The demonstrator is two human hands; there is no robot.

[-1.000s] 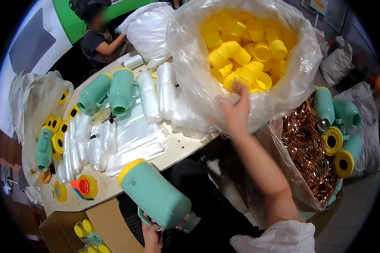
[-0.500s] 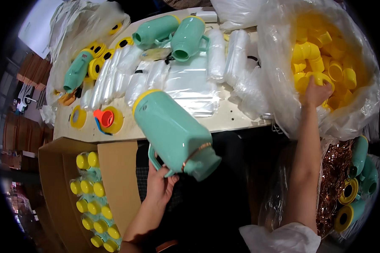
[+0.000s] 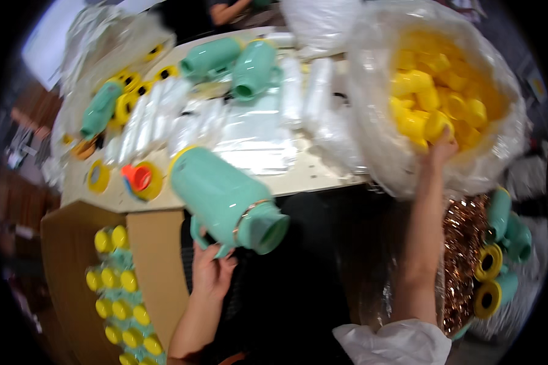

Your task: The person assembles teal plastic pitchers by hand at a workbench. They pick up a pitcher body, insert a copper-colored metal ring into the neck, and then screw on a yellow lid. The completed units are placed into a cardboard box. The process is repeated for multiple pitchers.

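Note:
My left hand [image 3: 212, 271] is closed round the handle of a mint-green vacuum jug [image 3: 216, 185]. The jug lies tilted in the air in front of me, its yellow-rimmed base toward the upper left and its open mouth toward the lower right. A copper-coloured band [image 3: 248, 213] circles its neck. My right hand [image 3: 442, 148] reaches to the near side of a large clear plastic bag [image 3: 371, 115] full of yellow cup-shaped caps [image 3: 441, 67]. Its fingers grip one yellow cap [image 3: 436, 126]; they are partly hidden and blurred.
On the table [image 3: 189, 196] lie two green jugs [image 3: 254, 70], clear plastic sleeves [image 3: 256, 134], tape rolls [image 3: 98, 176] and an orange cup [image 3: 139, 177]. A carton [image 3: 158, 261] holds several yellow-capped jugs at lower left. Copper-coloured rings [image 3: 463, 261] and more jugs [image 3: 499, 213] are at right.
The view has shifted, so most things sit further left. My right hand has turned and drawn toward the bag's near side with a yellow cap. The jug's mouth has turned more toward view.

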